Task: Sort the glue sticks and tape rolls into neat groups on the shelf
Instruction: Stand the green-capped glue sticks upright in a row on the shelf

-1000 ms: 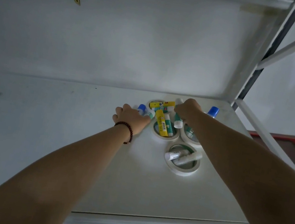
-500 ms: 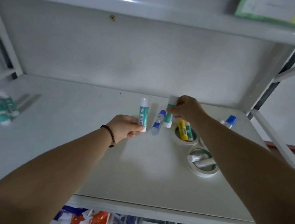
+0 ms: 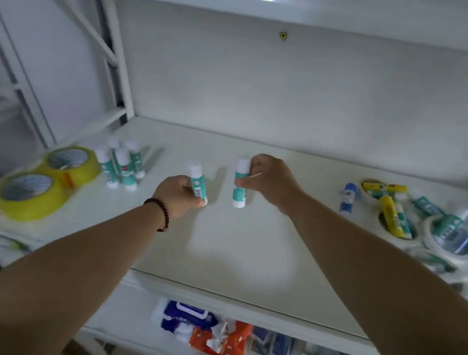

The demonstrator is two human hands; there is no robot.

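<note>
Each hand gripped one green glue stick upright over the shelf (image 3: 243,257): left hand (image 3: 178,198) on one (image 3: 198,182), right hand (image 3: 269,181) on another (image 3: 239,185). Probably bound for the standing green cluster (image 3: 121,164) left of both hands.

Your left hand (image 3: 177,197), which a second ago rests among the pile of sticks and white tape rolls (image 3: 446,243), now grips a teal glue stick (image 3: 198,185) upright, well clear of that pile. Your right hand (image 3: 269,180) leaves the pile too and pinches a second teal glue stick (image 3: 239,186). Your view swings left, bringing a standing group of teal sticks (image 3: 122,165) and two yellow tape rolls (image 3: 44,184) into sight.
</note>
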